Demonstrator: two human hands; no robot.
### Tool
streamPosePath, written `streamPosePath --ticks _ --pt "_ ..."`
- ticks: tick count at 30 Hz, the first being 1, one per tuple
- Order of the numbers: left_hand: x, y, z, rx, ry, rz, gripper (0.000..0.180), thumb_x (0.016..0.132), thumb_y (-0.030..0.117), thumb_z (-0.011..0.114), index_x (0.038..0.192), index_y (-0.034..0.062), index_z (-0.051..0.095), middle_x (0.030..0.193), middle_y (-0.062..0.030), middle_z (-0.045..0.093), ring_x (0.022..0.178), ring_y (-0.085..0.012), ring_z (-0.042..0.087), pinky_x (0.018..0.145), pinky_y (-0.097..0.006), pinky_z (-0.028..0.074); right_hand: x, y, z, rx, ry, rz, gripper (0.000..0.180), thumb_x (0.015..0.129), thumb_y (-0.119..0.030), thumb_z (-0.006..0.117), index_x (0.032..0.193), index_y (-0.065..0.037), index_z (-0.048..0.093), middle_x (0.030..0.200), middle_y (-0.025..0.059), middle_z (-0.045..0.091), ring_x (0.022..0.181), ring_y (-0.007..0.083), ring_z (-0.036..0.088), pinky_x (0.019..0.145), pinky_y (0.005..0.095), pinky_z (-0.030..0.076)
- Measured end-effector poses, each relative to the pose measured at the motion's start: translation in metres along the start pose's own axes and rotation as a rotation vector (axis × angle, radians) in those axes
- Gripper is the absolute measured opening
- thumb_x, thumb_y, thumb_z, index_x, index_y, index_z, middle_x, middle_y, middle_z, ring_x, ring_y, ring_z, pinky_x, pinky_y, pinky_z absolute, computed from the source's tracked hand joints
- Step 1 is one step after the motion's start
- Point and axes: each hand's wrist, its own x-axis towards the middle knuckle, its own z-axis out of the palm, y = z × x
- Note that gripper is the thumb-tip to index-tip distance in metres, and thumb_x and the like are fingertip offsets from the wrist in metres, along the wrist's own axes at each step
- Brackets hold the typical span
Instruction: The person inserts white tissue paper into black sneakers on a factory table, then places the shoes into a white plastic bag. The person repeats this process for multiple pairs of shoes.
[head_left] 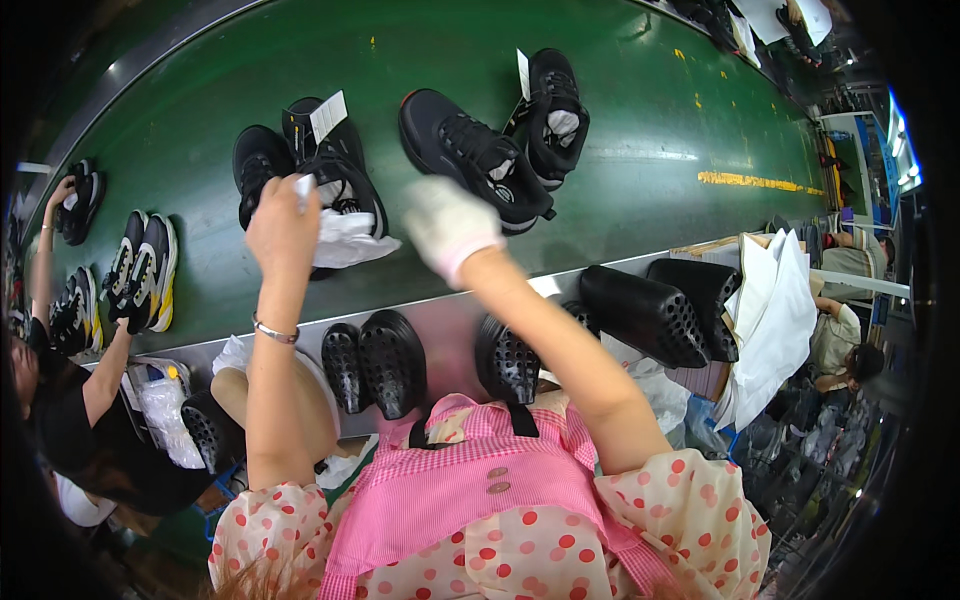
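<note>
My left hand [283, 215] is bare and grips white tissue paper [345, 240] at the opening of a black sneaker [335, 165] on the green conveyor belt [640, 150]. A second black sneaker [258, 165] lies just left of it. My right hand [448, 224] wears a white glove and hovers over the toe end of another black sneaker [475, 155], holding nothing I can see. A fourth black sneaker [553, 115] with a white tag lies beyond.
Black perforated shoe forms [385, 360] [645, 315] line the metal ledge [440, 320] near me. A stack of white paper [775, 310] hangs at right. A person's arm [45, 255] at left reaches toward sneakers [145, 270] further down the belt. Seated people are at far right.
</note>
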Motion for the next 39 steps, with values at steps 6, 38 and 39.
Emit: streamPosePath --ticks 6,38,39 --pt "-0.036 0.116 0.051 -0.29 -0.535 0.273 0.038 0.086 0.029 0.063 0.124 0.0239 0.06 0.094 -0.014 0.069 0.086 -0.0336 0.066 0.074 -0.044 0.053 0.021 0.128 -0.061 -0.327 0.319 0.448 0.036 0.085 -0.027 0.057 0.119 -0.014 0.063 0.137 0.0145 0.05 0.112 0.0372 0.058 0.095 0.0442 0.048" --pt "-0.229 0.22 -0.069 -0.502 -0.284 0.709 0.066 0.077 0.008 0.068 0.14 0.003 0.047 0.126 -0.0163 0.047 0.112 -0.0326 0.044 0.094 -0.039 0.041 -0.288 0.086 -0.043 1.673 -0.072 0.021 0.054 0.091 -0.012 0.053 0.141 0.005 0.04 0.129 0.0135 0.056 0.118 0.0172 0.053 0.1 0.0282 0.042" --pt "-0.251 0.231 -0.066 -0.488 -0.304 0.729 0.082 0.072 0.013 0.076 0.145 0.0046 0.039 0.135 -0.0182 0.043 0.121 -0.0355 0.042 0.099 -0.044 0.039 -0.309 0.1 -0.042 1.692 -0.068 0.021 0.057 0.09 -0.013 0.054 0.142 0.004 0.038 0.127 0.0121 0.057 0.116 0.0167 0.053 0.099 0.0282 0.042"
